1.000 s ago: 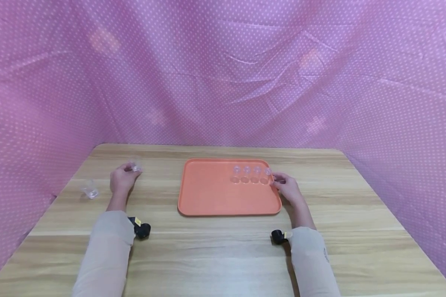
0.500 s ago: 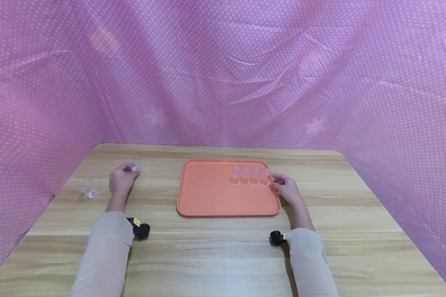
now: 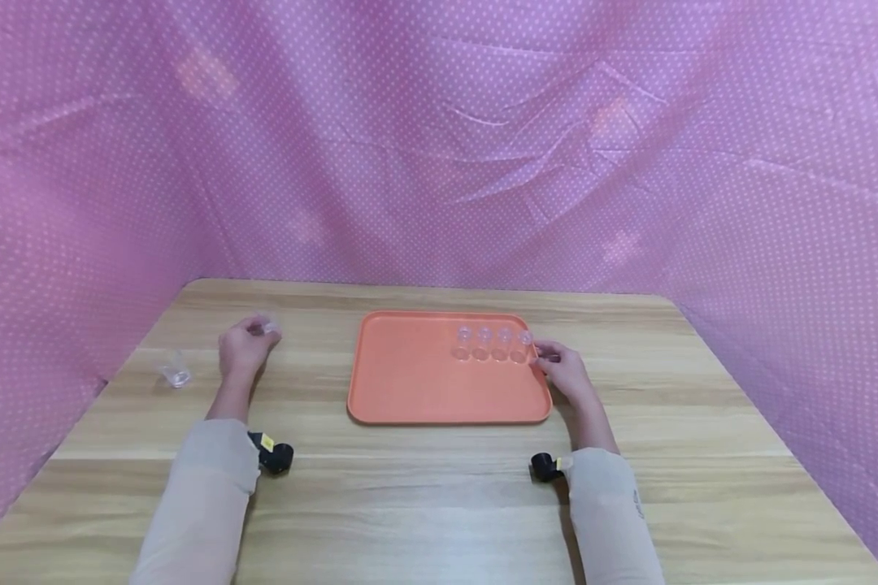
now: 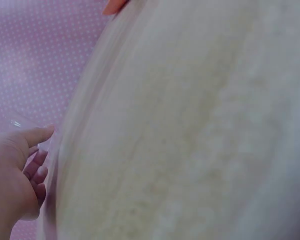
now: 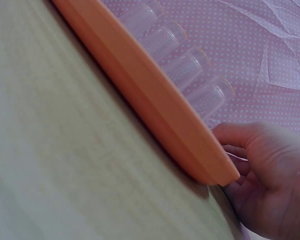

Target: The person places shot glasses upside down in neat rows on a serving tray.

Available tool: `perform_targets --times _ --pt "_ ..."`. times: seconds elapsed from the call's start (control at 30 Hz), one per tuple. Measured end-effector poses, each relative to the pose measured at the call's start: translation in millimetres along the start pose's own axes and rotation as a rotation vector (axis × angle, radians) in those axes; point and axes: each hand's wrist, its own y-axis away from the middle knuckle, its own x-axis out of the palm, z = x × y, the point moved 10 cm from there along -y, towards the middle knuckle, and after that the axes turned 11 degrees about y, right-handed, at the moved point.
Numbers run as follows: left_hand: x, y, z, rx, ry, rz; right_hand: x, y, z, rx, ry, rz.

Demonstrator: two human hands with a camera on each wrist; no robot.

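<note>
Between the thumb and fingers of my left hand [image 3: 243, 349] is a small clear cup [image 3: 269, 326], held above the table's left side. The left wrist view shows this hand [image 4: 15, 170] at its left edge, with the cup mostly hidden behind it. At the right rim of an orange tray [image 3: 410, 390] my right hand [image 3: 567, 374] reaches its fingertips close beside the rightmost clear cup [image 3: 519, 348]. Whether they touch it is hard to tell. Several clear cups stand there in a row, seemingly rim down. In the right wrist view my right hand [image 5: 275, 175] is beside the tray corner.
Another clear cup [image 3: 176, 374] is on the wooden table [image 3: 410, 504], left of my left hand. A pink dotted cloth [image 3: 439, 162] hangs behind the table and at its sides. Each sleeve carries a small black camera [image 3: 276, 457] at the cuff.
The cup in my left hand has tilted, its round end showing less than before. My left hand has shifted very slightly to the right. My right hand and the row of cups have stayed put.
</note>
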Motion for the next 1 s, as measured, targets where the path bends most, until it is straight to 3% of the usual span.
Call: perform_targets --times 0.43,0.77,1.0 --pt "21.0 11.6 -40.7 0.071 0.137 0.072 0.3 0 -1 0.006 -0.013 -0.007" --pt "39.4 22.6 -79.2 0.265 0.060 0.109 0.3 -2 -3 -0.004 -0.011 -0.015" --pt "52.9 33.0 -94.3 0.284 0.038 0.161 0.5 -2 -3 -0.003 -0.020 -0.011"
